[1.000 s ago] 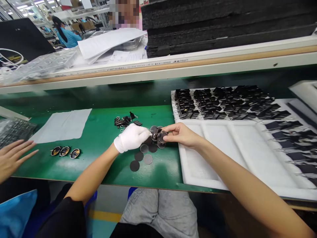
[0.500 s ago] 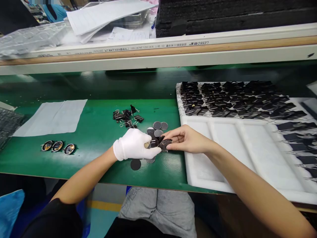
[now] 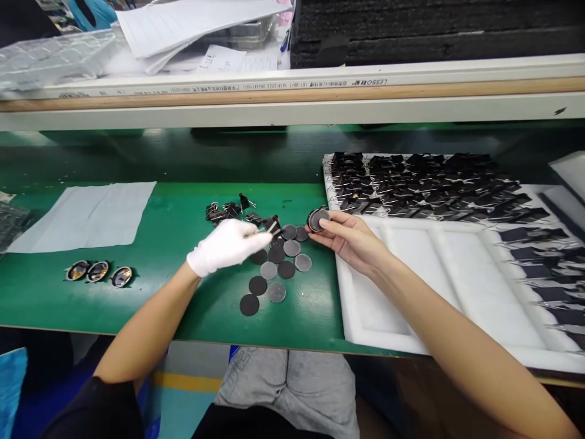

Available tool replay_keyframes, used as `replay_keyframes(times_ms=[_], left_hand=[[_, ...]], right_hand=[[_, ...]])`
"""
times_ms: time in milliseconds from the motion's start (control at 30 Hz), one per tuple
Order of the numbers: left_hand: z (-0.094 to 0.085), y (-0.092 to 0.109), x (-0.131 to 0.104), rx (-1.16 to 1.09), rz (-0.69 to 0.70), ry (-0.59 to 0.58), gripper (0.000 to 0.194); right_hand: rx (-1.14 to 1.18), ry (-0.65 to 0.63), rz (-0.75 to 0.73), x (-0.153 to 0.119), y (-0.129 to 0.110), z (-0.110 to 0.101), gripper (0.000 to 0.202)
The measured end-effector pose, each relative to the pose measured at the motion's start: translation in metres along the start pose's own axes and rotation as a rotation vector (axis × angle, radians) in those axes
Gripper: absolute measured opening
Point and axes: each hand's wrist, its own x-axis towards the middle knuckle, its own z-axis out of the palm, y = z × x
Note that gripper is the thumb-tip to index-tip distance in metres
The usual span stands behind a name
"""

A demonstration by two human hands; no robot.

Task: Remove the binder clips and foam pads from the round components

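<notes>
My left hand (image 3: 226,245), in a white glove, pinches a black binder clip (image 3: 273,227) by its wire handles. In my bare right hand (image 3: 350,238) is a round dark part (image 3: 319,220) with a grey disc against its face, pressed by the thumb. Between and below the hands lie several loose black discs (image 3: 258,285) and grey discs (image 3: 276,292) on the green table (image 3: 205,323). Behind the glove sits a pile of black binder clips (image 3: 232,210), partly covered by it.
To the right, a white foam tray (image 3: 351,305) holds rows of clipped black pieces (image 3: 411,183). Three round parts with shiny insides (image 3: 122,277) lie at left, near a white sheet (image 3: 86,216). A ledge (image 3: 292,110) with papers (image 3: 192,27) runs along the back.
My hands have moved apart. The left one has drawn back leftward with the binder clip, while the right one has risen with the round part, uncovering the loose discs.
</notes>
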Motion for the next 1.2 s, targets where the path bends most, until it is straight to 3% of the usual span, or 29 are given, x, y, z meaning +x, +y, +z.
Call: replay_keyframes(times_ms=[133, 267, 333, 433, 500, 567, 633, 700, 767, 867, 933, 1067, 1200], left_hand=[[-0.029, 0.013, 0.046, 0.185, -0.062, -0.017, 0.066], [-0.040, 0.034, 0.114, 0.393, -0.136, -0.299, 0.069], [-0.040, 0.037, 0.143, 0.416, -0.185, -0.452, 0.067], [-0.043, 0.031, 0.174, 0.425, -0.295, -0.629, 0.064], [-0.050, 0.027, 0.187, 0.467, -0.332, -0.665, 0.067], [-0.056, 0.028, 0.195, 0.495, -0.291, -0.560, 0.075], [-0.053, 0.035, 0.200, 0.488, -0.184, -0.284, 0.083], [-0.038, 0.045, 0.201, 0.463, -0.093, 0.037, 0.082], [-0.015, 0.052, 0.200, 0.449, -0.088, 0.247, 0.076], [0.017, 0.050, 0.199, 0.468, -0.149, 0.371, 0.073], [0.028, 0.041, 0.200, 0.521, -0.160, 0.419, 0.072], [0.027, 0.027, 0.200, 0.567, -0.134, 0.440, 0.073], [0.022, 0.031, 0.195, 0.568, -0.108, 0.540, 0.077]], right_hand=[[0.036, 0.030, -0.044, 0.006, 0.000, -0.003, 0.031], [0.075, 0.044, -0.041, 0.008, -0.001, -0.003, 0.042], [0.088, 0.029, -0.021, 0.008, -0.002, -0.003, 0.038], [0.104, 0.013, -0.002, 0.009, -0.004, -0.004, 0.024], [0.104, 0.026, 0.008, 0.010, -0.004, -0.004, 0.025], [0.099, 0.056, 0.023, 0.012, -0.003, -0.004, 0.033], [0.092, 0.076, 0.031, 0.013, -0.001, -0.004, 0.042], [0.077, 0.075, 0.021, 0.013, 0.000, -0.003, 0.050], [0.046, 0.070, -0.004, 0.013, 0.001, -0.002, 0.059], [-0.063, 0.066, -0.069, 0.011, 0.002, -0.002, 0.065], [-0.168, 0.045, -0.130, 0.009, 0.003, -0.002, 0.063], [-0.239, -0.005, -0.175, 0.010, 0.003, -0.003, 0.067], [-0.188, 0.013, -0.137, 0.014, 0.002, -0.006, 0.067]])
